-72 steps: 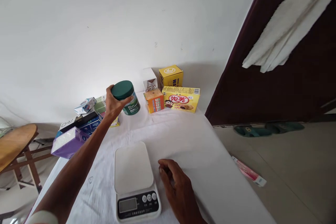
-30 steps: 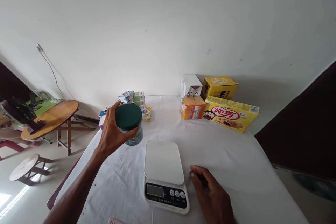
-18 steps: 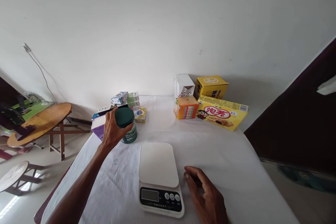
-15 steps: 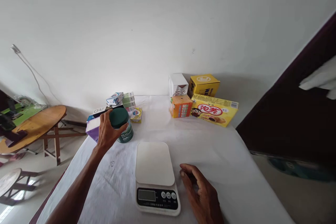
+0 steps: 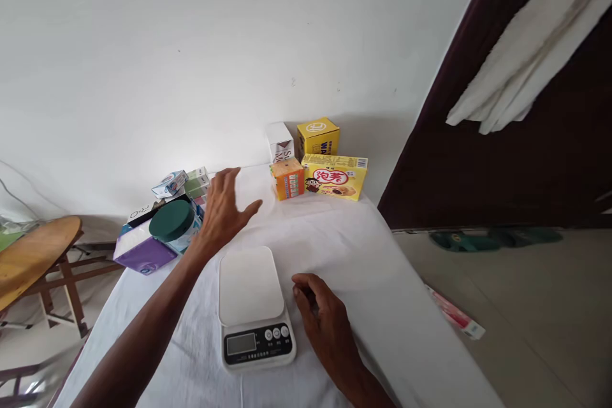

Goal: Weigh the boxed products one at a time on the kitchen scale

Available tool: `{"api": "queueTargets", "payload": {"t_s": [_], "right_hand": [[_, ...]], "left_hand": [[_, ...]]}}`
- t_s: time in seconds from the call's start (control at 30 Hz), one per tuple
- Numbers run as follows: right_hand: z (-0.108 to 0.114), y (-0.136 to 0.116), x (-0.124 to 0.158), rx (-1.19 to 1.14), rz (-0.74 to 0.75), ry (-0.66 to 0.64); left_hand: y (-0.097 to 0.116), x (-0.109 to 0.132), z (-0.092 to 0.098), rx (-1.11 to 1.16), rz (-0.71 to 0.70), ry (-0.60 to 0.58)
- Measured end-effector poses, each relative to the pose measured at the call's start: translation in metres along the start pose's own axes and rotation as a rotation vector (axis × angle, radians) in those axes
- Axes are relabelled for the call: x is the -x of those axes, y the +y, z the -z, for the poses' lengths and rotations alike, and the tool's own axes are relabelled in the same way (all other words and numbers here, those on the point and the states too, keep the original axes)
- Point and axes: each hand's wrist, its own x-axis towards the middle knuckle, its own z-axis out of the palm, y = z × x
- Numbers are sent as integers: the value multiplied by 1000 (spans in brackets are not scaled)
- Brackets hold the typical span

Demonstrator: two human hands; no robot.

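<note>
My left hand (image 5: 224,211) is raised over the table with thumb and fingers spread, holding nothing. Just left of its wrist stands a jar with a dark green lid (image 5: 171,220), partly covered by the hand. On the near side, a white kitchen scale (image 5: 251,287) lies with a bare platform and a blank display. My right hand (image 5: 325,322) rests on the cloth beside the scale's right edge, fingers curled in towards the thumb, with nothing visible in them.
Left of the jar are a purple-and-white pack (image 5: 146,252), a black-and-white box (image 5: 143,210) and small cartons (image 5: 171,183). Against the wall stand an orange box (image 5: 287,180), a yellow puff box (image 5: 335,176), a yellow carton (image 5: 318,135) and a white box (image 5: 280,140).
My left hand has let go of the green-lidded jar and moved right, opening its fingers. The view has swung to the right. My right hand stays beside the scale.
</note>
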Motion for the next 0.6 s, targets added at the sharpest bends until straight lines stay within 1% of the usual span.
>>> {"api": "queueTargets", "payload": {"t_s": [0.07, 0.17, 0.23, 0.3, 0.37, 0.43, 0.5, 0.6], "right_hand": [[0, 2, 0, -1, 25, 11], [-1, 4, 0, 2, 55, 28], [-2, 5, 0, 5, 71, 41], [-3, 5, 0, 4, 83, 49], [-3, 5, 0, 5, 85, 49], [-3, 5, 0, 5, 78, 47], [-2, 4, 1, 0, 68, 42], [-2, 4, 1, -6, 61, 31]], "left_hand": [[7, -30, -33, 87, 19, -103], [9, -70, -79, 206, 180, -237], [8, -88, -102, 254, 244, -294], [6, -96, -117, 278, 261, -325], [3, -97, -124, 293, 282, -338], [1, -93, -124, 294, 302, -331], [-1, -85, -120, 291, 313, -314], [-4, -65, -107, 303, 321, -290]]}}
